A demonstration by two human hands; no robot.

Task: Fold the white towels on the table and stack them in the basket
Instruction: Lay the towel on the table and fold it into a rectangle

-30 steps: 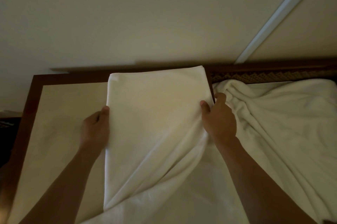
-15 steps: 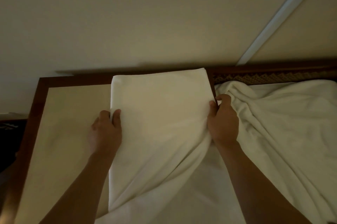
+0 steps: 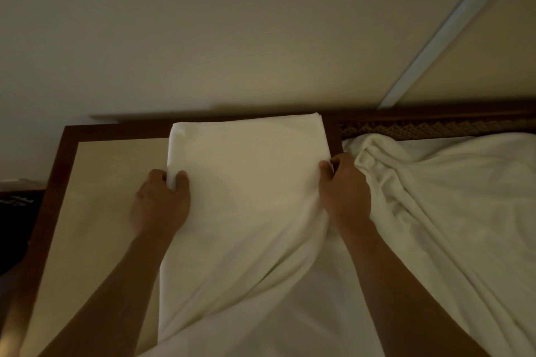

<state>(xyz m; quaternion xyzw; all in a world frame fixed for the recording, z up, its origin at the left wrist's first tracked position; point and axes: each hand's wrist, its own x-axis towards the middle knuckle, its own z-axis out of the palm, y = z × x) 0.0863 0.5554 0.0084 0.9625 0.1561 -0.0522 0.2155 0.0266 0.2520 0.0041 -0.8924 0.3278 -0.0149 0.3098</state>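
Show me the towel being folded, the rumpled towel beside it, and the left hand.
folded towel [image 3: 246, 171], head view, its flat top.
rumpled towel [image 3: 435, 191], head view, its creased middle.
left hand [image 3: 161, 202], head view, its back.

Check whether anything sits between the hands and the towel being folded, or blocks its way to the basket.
Nothing sits between them: the left hand pinches the towel's left edge and the right hand grips its right edge. No basket is in view, so that path cannot be judged. A rumpled pile of white cloth lies right beside the right hand.
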